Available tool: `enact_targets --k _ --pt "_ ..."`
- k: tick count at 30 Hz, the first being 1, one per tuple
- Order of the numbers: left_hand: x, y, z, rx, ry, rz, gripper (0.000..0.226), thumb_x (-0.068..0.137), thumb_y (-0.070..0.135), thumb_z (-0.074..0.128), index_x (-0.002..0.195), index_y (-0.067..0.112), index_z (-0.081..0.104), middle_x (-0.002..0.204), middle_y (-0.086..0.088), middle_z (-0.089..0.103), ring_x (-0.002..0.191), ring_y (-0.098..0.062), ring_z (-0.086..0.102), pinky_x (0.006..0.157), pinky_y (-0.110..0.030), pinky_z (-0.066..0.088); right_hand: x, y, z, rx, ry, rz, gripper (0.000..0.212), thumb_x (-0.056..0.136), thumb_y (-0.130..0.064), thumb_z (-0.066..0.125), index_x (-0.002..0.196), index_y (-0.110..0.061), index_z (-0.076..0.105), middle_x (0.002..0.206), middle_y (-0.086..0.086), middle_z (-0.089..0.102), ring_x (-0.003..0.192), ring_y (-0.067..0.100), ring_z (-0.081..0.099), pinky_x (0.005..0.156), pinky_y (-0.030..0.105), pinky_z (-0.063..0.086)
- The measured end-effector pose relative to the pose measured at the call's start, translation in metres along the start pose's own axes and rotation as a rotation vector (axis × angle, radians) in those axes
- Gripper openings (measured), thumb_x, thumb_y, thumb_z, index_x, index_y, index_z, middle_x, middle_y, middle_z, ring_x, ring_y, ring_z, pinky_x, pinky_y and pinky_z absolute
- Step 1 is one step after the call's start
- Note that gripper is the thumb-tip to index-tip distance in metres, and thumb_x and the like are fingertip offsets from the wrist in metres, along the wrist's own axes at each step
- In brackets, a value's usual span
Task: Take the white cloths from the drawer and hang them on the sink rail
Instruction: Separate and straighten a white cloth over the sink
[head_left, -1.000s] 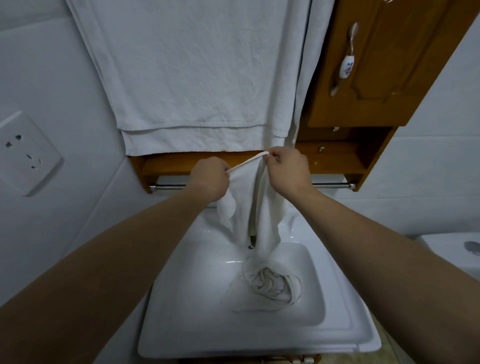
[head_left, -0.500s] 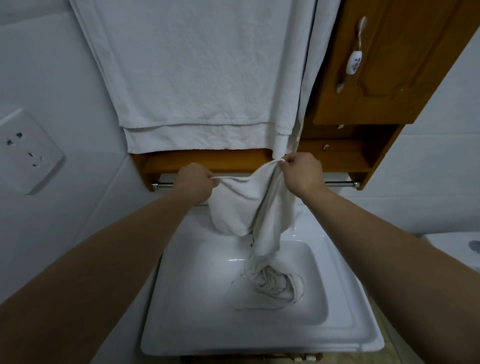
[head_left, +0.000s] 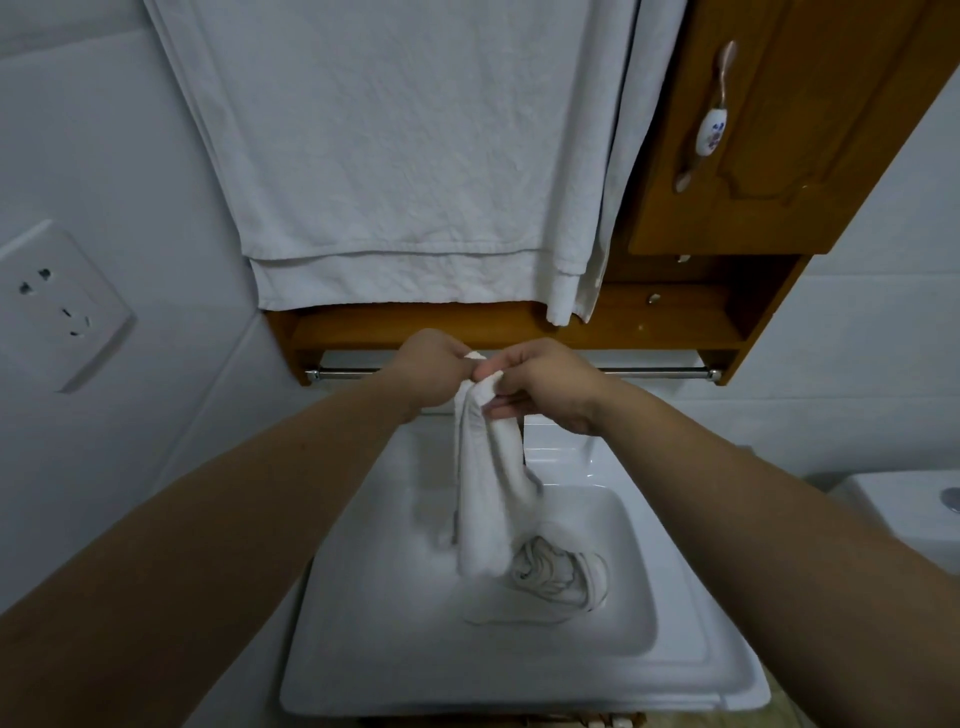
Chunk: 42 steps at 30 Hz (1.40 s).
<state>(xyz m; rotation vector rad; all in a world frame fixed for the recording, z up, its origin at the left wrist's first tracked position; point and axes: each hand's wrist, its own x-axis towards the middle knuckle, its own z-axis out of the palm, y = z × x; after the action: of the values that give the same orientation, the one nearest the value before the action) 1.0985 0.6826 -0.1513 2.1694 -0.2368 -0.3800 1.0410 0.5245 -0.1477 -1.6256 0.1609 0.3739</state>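
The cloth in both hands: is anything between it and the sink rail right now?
Nothing visible blocks it. The left hand and right hand grip the white cloth just in front of the rail, whose visible stretches are bare. The big towel hangs higher, ending above the wooden shelf.

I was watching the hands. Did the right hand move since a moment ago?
Yes. The right hand slid left along the metal rail, closing up to the left hand with the white cloth.

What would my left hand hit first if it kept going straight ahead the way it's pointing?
Probably the metal rail under the wooden shelf. Your left hand, gripping the white cloth, sits right in front of it, though depth is hard to judge here.
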Motion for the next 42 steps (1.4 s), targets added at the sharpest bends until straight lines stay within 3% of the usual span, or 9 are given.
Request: enact_targets --k 3,9,13,18,22,26,31,38,42 --pt "0.001 -0.002 -0.003 -0.047 -0.007 -0.015 0.011 0.088 0.018 0.07 0.095 0.013 0.077 0.085 -0.001 0.071 0.079 -0.015 0.061 0.062 -0.023 0.045 -0.001 0.003 -0.006 -0.004 -0.144 -0.004 0.036 0.087 0.016 0.051 0.117 0.002 0.066 0.116 0.02 0.07 0.108 0.028 0.069 0.097 0.039 0.055" --pt "-0.005 -0.004 0.002 -0.13 -0.174 -0.024 0.011 0.087 0.017 0.071 0.094 0.01 0.077 0.09 -0.009 0.074 0.084 -0.021 0.063 0.076 -0.033 0.052 -0.001 0.006 -0.001 -0.259 0.192 -0.22 0.012 0.092 -0.008 0.065 0.096 -0.007 0.076 0.09 0.014 0.075 0.083 0.025 0.071 0.076 0.035 0.062" --pt "-0.007 -0.005 0.004 -0.242 -0.243 -0.054 0.019 0.088 0.003 0.063 0.102 0.008 0.076 0.095 -0.016 0.071 0.084 -0.021 0.06 0.07 -0.028 0.049 0.001 0.005 0.0 -0.491 0.275 -0.261 0.012 0.091 -0.019 0.068 0.096 -0.019 0.079 0.09 -0.002 0.074 0.084 0.011 0.066 0.074 0.03 0.055" --pt "-0.012 -0.005 0.006 -0.315 -0.266 -0.021 0.031 0.089 -0.006 0.053 0.105 0.009 0.073 0.114 -0.019 0.069 0.101 -0.026 0.061 0.097 -0.042 0.049 -0.002 0.003 0.0 -0.514 0.319 -0.279 0.005 0.087 -0.02 0.072 0.086 -0.017 0.076 0.089 0.002 0.071 0.083 0.017 0.065 0.073 0.036 0.054" --pt "-0.016 -0.007 0.006 -0.298 -0.323 0.003 0.033 0.088 -0.007 0.053 0.114 0.008 0.068 0.114 -0.021 0.067 0.098 -0.024 0.062 0.096 -0.043 0.05 -0.004 0.005 -0.001 -0.487 0.287 -0.232 0.006 0.086 -0.019 0.073 0.089 -0.014 0.072 0.096 0.004 0.07 0.09 0.021 0.065 0.077 0.04 0.056" --pt "-0.024 -0.002 0.01 -0.222 -0.345 0.032 0.033 0.087 -0.011 0.052 0.113 0.005 0.063 0.095 -0.011 0.067 0.081 -0.014 0.06 0.066 -0.02 0.048 -0.006 0.007 -0.006 -0.519 0.264 -0.217 0.008 0.084 -0.015 0.075 0.089 -0.01 0.07 0.094 0.004 0.069 0.089 0.023 0.066 0.077 0.04 0.056" --pt "-0.02 -0.003 0.01 -0.266 -0.312 -0.013 0.051 0.087 -0.01 0.058 0.133 0.012 0.049 0.1 -0.016 0.069 0.084 -0.02 0.065 0.071 -0.026 0.049 -0.007 0.012 -0.007 -0.504 0.273 -0.232 0.02 0.083 -0.009 0.076 0.099 -0.016 0.066 0.086 0.005 0.065 0.076 0.017 0.061 0.074 0.038 0.052" --pt "-0.01 -0.008 0.019 -0.561 0.011 -0.082 0.04 0.085 0.004 0.069 0.124 0.006 0.058 0.099 -0.013 0.064 0.08 -0.016 0.057 0.064 -0.025 0.046 -0.007 0.016 -0.01 -0.356 0.375 -0.271 0.006 0.089 -0.018 0.07 0.085 -0.013 0.071 0.09 0.018 0.068 0.079 0.033 0.066 0.077 0.052 0.056" --pt "-0.014 -0.007 0.022 -0.648 -0.017 -0.072 0.017 0.086 0.011 0.072 0.102 0.015 0.071 0.091 -0.003 0.068 0.077 -0.012 0.054 0.065 -0.021 0.046 -0.008 0.019 -0.007 -0.245 0.388 -0.272 0.002 0.092 -0.014 0.066 0.093 -0.013 0.069 0.096 0.018 0.068 0.087 0.034 0.069 0.077 0.053 0.06"
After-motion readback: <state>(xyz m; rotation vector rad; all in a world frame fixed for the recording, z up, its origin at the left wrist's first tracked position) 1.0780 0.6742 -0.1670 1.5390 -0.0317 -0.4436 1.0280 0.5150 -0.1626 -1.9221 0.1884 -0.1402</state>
